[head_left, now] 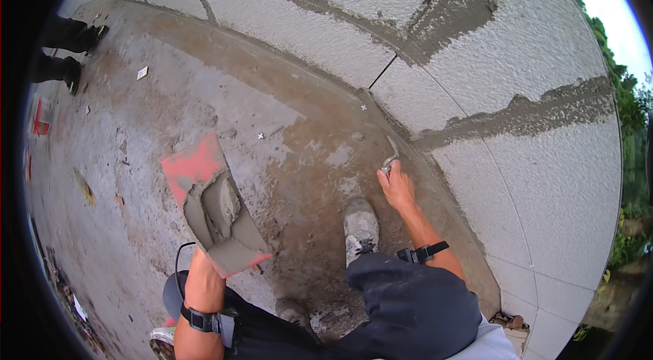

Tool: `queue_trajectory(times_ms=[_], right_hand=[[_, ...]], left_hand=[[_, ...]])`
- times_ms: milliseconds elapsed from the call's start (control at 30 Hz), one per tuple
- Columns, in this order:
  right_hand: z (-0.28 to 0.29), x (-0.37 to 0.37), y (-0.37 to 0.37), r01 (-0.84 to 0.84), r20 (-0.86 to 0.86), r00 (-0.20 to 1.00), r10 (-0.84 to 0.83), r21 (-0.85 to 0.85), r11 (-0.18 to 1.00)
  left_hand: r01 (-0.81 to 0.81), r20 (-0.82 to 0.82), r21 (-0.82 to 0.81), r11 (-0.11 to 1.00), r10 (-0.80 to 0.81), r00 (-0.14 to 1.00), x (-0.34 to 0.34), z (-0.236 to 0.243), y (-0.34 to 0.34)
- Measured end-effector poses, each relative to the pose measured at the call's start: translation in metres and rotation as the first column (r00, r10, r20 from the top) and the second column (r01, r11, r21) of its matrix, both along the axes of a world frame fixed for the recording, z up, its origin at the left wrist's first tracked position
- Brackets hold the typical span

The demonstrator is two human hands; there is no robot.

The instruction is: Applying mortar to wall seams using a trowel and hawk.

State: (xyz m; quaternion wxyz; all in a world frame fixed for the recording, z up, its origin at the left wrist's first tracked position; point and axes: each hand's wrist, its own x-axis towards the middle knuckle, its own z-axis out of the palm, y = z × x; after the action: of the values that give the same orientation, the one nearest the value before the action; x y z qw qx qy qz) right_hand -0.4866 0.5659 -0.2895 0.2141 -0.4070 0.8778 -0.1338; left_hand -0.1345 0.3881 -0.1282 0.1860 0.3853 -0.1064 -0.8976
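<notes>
My left hand (207, 274) supports a red rectangular mortar board (194, 166) from beneath, its fingers hidden by it. Wet grey mortar (216, 214) is heaped over most of the board. My right hand (398, 188) is closed round the handle of a small trowel (392, 152) with a bent metal neck, low beside the foot of the wall. The white block wall (469, 176) curves along the right and far side. Grey mortar (459, 9) covers some of its joints, while a dark open gap (383, 71) shows between two lower blocks.
My boot (361, 227) stands on the stained concrete floor (299, 190), between the board and the wall. Another person's dark-trousered legs (71, 37) are at the far left. A red-and-white container (41, 117), small debris and white cross-shaped spacers (260, 136) are on the floor.
</notes>
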Motion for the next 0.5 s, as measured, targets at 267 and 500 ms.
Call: queue_trajectory(times_ms=[267, 500], right_hand=[[0.029, -0.049, 0.000, -0.014, 0.064, 0.998, 0.021, -0.109, 0.994], [0.137, -0.004, 0.040, 0.125, 0.594, 0.803, -0.048, -0.089, 0.988]], left_hand=[[0.035, -0.065, -0.002, 0.999, -0.035, 0.997, -0.015, -0.001, 0.002], [-0.230, 0.094, 0.086, 0.969, 0.222, 0.971, 0.012, -0.016, 0.017]])
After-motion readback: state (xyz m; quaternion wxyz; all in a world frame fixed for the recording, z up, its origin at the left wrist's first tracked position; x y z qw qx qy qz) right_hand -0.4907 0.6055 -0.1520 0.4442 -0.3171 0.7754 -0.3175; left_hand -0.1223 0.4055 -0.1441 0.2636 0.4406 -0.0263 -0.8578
